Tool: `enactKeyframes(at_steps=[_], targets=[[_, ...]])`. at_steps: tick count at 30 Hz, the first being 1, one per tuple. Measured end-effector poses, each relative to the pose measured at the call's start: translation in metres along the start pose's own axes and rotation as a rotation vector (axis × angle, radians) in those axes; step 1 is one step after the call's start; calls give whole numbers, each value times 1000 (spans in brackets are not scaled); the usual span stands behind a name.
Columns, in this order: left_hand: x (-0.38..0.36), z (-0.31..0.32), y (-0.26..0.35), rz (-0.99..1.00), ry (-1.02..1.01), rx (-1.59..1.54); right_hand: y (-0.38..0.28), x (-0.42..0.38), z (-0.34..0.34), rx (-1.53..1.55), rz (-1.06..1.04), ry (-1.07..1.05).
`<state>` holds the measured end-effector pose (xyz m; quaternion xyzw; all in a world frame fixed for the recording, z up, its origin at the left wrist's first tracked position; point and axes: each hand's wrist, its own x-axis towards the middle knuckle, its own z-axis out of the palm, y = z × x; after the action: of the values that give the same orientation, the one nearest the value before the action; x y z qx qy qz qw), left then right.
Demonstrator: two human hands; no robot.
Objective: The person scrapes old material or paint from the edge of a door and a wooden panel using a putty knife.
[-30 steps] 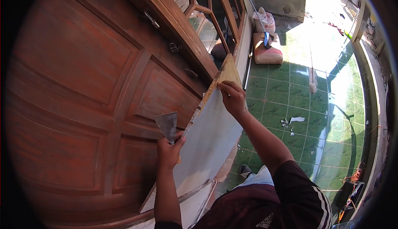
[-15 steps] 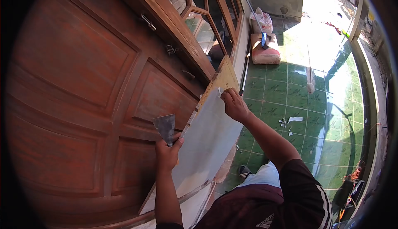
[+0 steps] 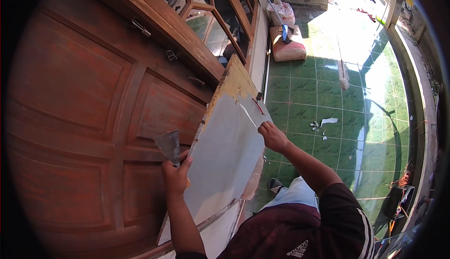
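Note:
A tall board (image 3: 225,151) with a pale grey coated face and a bare yellow-brown top leans against a brown wooden door (image 3: 84,118). My left hand (image 3: 176,174) grips a metal scraper (image 3: 168,145), blade up, at the board's left edge. My right hand (image 3: 273,136) sits at the board's right edge, pinching the lower end of a thin pale strip (image 3: 247,114) that lifts off the grey face. A small red mark shows near the board's right edge above my hand.
Green tiled floor (image 3: 328,99) spreads to the right, with white scraps (image 3: 328,121) on it. Two filled sacks (image 3: 287,48) lie at the far wall by a glazed wooden window frame (image 3: 220,20). A second pale panel (image 3: 220,231) lies at the board's foot.
My right hand has slid down from the board's top edge along its right side, drawing a thin strip off the grey face. The left hand with the scraper stays put.

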<state>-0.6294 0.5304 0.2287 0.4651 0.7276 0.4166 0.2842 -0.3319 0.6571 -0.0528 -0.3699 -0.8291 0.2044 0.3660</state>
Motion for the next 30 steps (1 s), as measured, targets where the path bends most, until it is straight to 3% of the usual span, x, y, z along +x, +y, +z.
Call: enactKeyframes(at_steps=[4, 8, 13, 14, 17, 21, 24, 30], targets=[[3, -2, -8, 22, -2, -18, 23, -69, 9, -78, 121, -77], [2, -2, -11, 23, 3, -40, 33, -107, 9, 47, 422, 110], [4, -3, -11, 34, -7, 6, -21, -12, -22, 466, 645, 353], [3, -3, -11, 44, -9, 8, -23, 11, -12, 535, 567, 422], [1, -1, -5, 19, 1, 15, -65, 82, -31, 805, 535, 373], [2, -2, -8, 14, 6, 17, -98, 143, -40, 763, 443, 552], [1, -2, -6, -6, -3, 14, -106, 157, -43, 536, 247, 663], [1, -2, -5, -56, -17, -7, -95, 166, -34, 382, 80, 755]])
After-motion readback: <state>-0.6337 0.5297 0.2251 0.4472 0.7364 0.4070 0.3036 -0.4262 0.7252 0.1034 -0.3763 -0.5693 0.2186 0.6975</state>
